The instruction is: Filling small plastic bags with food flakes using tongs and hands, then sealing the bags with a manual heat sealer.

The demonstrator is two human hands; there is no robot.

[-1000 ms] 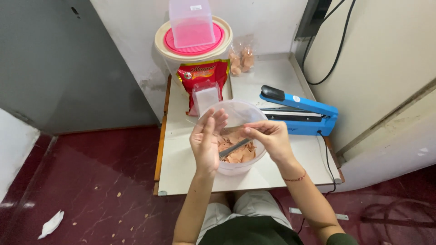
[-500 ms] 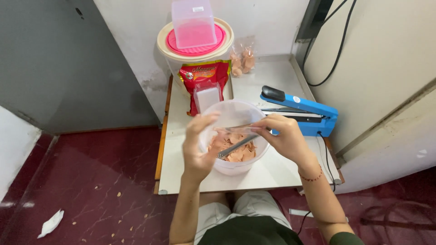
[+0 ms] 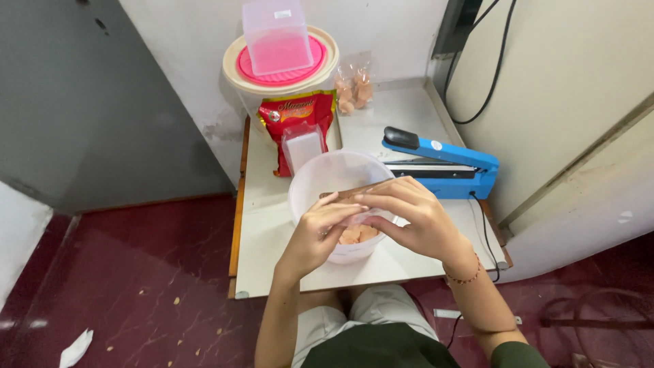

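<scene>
A translucent white bowl (image 3: 327,174) stands on the small white table (image 3: 266,225) with pale orange snack pieces (image 3: 357,235) in it. Both my hands meet over the bowl's near side. My left hand (image 3: 317,235) and my right hand (image 3: 409,218) pinch a small clear plastic bag (image 3: 361,217) between their fingertips. A thin brown strip (image 3: 354,189) lies along the top of my fingers. Most of the bag is hidden by my fingers.
A blue heat sealer (image 3: 443,160) sits right of the bowl. Behind the bowl stand a red foil packet (image 3: 296,119), a small clear container (image 3: 303,146), a round tub with a pink lid (image 3: 283,68) bearing a clear box (image 3: 276,34), and a filled snack bag (image 3: 354,85). Black cables (image 3: 477,75) hang on the wall.
Earlier my right hand held a grey scoop in the bowl while my left hand hovered above. Now both hands have come together at the bowl's near side.
</scene>
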